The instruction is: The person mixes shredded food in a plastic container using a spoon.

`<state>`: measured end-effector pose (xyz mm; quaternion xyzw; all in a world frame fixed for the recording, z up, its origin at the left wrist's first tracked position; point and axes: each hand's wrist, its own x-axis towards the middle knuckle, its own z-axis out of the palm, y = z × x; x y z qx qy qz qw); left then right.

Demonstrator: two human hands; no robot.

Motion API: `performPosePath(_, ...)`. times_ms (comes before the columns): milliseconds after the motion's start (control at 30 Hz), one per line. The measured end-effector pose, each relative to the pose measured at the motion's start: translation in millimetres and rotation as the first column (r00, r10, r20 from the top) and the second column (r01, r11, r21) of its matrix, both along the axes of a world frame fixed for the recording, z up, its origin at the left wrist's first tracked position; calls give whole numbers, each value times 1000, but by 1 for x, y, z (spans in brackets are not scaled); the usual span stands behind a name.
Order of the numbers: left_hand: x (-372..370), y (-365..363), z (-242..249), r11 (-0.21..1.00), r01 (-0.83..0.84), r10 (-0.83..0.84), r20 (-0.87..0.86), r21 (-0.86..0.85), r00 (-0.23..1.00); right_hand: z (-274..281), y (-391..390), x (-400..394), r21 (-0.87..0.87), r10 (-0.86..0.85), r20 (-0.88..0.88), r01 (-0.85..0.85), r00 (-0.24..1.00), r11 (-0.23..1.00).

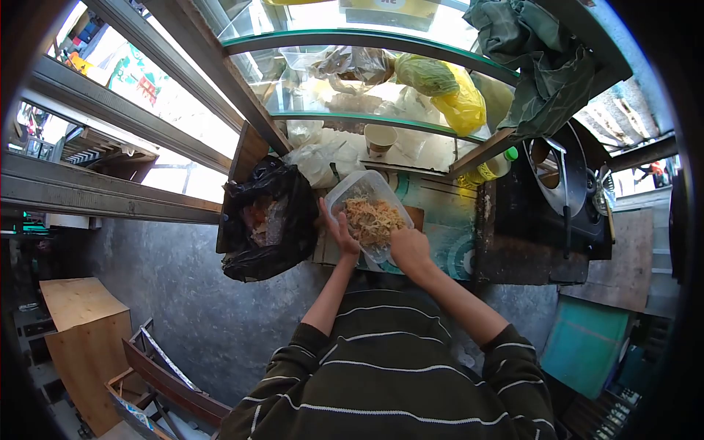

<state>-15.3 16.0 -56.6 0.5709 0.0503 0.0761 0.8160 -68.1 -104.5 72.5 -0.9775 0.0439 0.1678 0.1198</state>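
A clear rectangular plastic container is in front of my body, holding a shredded orange and pale food mixture. My left hand holds the container along its left side, fingers stretched up the wall and thumb over the near left rim. My right hand is closed in a fist at the container's right rim, by the food. Whatever the fist holds is hidden by the fingers.
At left is a black plastic bag with scraps inside. A paper cup and a yellow-green bottle stand behind the container. Glass shelves hold a yellow bag. A black wok sits at right; a wooden bench is lower left.
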Motion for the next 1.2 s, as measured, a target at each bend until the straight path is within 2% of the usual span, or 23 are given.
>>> performPosePath(33,1,1,-1,1000,-2,2,5,-1,1000,-17,11,-9,-11,-39,-23,39,999,999)
performPosePath(67,1,3,-2,997,-36,34,-31,-73,999,-19,19,-13,-22,-78,-45,77,996,997)
performPosePath(100,3,3,-4,987,-71,62,-68,-144,996,-19,19,-14,-24,-74,-39,73,997,997)
performPosePath(133,3,3,-6,987,-75,66,-63,-146,996,-19,18,-15,-10,-15,-102,14,995,1000)
performPosePath(167,0,2,-4,991,-74,69,-51,-109,996,-12,19,-17,13,42,-169,-41,985,999)
performPosePath(200,-1,2,-1,995,-72,70,-39,-72,997,10,11,-7,11,26,-267,-24,963,1000)
performPosePath(233,-1,1,5,995,-72,70,-40,-71,997,23,5,2,12,27,-268,-24,963,1000)
performPosePath(300,-3,-2,12,994,-57,56,15,92,998,40,-7,15,139,-80,-194,108,978,984)
performPosePath(333,-5,-3,14,995,-54,53,15,89,998,42,-7,25,135,-83,-194,110,978,985)
performPosePath(400,-6,-1,15,958,-45,22,83,285,996,46,-2,41,216,-225,-137,251,965,944)
performPosePath(433,-8,-3,15,957,-45,21,85,288,996,33,1,36,219,-225,-137,251,965,943)
performPosePath(500,-8,-8,21,957,-161,160,23,241,987,-10,11,17,108,-212,-178,233,961,967)
performPosePath(533,-7,-9,19,958,-165,164,26,234,986,-16,15,7,103,-210,-173,229,962,968)
performPosePath(600,-10,-7,14,958,-101,93,44,268,995,-16,27,-8,-52,-116,-195,108,974,993)
performPosePath(700,-8,-8,14,964,-130,127,28,234,992,11,16,-11,10,-18,-235,21,972,1000)
performPosePath(800,-9,-7,17,959,-82,82,10,271,997,33,4,-2,61,-80,-217,95,973,994)
performPosePath(900,-12,-12,21,967,-83,84,5,240,996,16,14,-1,28,-123,-201,132,972,991)
performPosePath(933,-9,-12,17,968,-84,84,8,236,996,-4,21,-12,-1,-82,-239,84,967,996)
performPosePath(1000,-3,-7,4,985,-135,138,-23,111,990,-7,29,-19,0,-68,-297,71,952,997)
performPosePath(1033,-5,-5,-3,984,-139,143,-26,114,989,-6,26,-25,11,-68,-335,76,940,997)
performPosePath(1100,-5,-6,-2,989,-134,137,-38,70,990,18,7,-20,13,-68,-337,77,939,997)
performPosePath(1200,-4,-7,-1,989,-109,116,-57,101,992,60,-11,-8,-29,-92,-324,87,942,996)
